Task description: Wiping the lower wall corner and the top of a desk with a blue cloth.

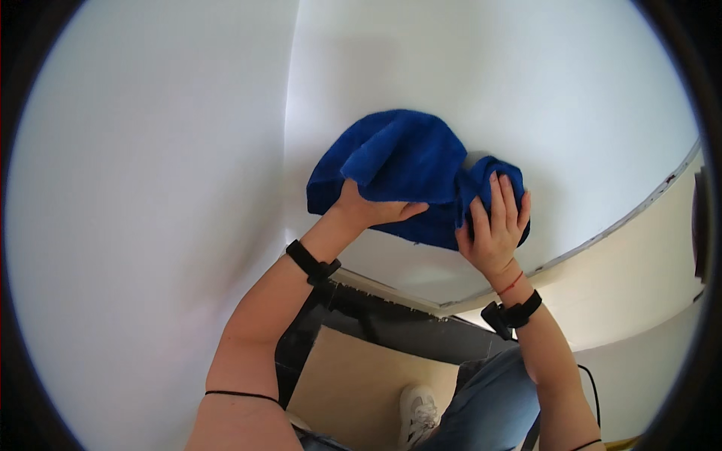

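Note:
A blue cloth (406,152) lies bunched and folded against a white wall (383,67), just right of an inside corner. My left hand (372,208) is under a fold at the cloth's lower left, its thumb showing and its other fingers hidden by the fabric. With fingers spread, my right hand (496,220) presses the crumpled right end of the cloth to the wall. Both wrists wear black straps, and the right one has a thin red string too.
Another white wall (152,169) runs along the left. The wall's chipped edge (609,231) curves down on the right. Below are a black baseboard or floor border (395,327), a beige floor tile (361,372) and a white shoe (418,414). A black cable (595,389) hangs at lower right.

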The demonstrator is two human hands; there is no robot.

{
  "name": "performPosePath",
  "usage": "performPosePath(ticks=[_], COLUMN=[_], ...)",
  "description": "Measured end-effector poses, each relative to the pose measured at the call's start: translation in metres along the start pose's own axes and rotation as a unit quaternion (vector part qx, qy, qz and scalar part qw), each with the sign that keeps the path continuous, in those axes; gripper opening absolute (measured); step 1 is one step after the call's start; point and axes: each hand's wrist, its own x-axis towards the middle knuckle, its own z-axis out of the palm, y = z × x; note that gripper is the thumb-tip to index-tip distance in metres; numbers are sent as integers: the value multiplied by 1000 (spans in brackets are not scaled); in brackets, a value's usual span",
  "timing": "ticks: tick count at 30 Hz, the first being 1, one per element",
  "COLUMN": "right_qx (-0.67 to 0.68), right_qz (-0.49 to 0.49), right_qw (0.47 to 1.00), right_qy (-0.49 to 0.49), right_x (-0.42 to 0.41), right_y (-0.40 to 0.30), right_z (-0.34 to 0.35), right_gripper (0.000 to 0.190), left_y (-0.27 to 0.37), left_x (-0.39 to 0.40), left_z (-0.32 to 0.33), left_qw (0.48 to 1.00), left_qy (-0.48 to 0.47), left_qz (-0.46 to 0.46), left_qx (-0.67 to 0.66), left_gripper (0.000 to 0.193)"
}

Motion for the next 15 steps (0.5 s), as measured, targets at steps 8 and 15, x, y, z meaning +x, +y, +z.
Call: performPosePath(ticks=[8,15], right_qx=[8,17], right_qz=[13,12], right_qw=[1000,1000], right_qy=[-9,5], right_x=[5,5], right_y=[-1,0], right_z=[-3,0], right_gripper=[26,28], left_y=[-4,-3], left_x=[7,15], left_z=[-4,-1], left_qw=[1000,997], left_qy=[-22,45], left_qz=[9,49], left_qx=[-8,33], left_gripper=[65,55])
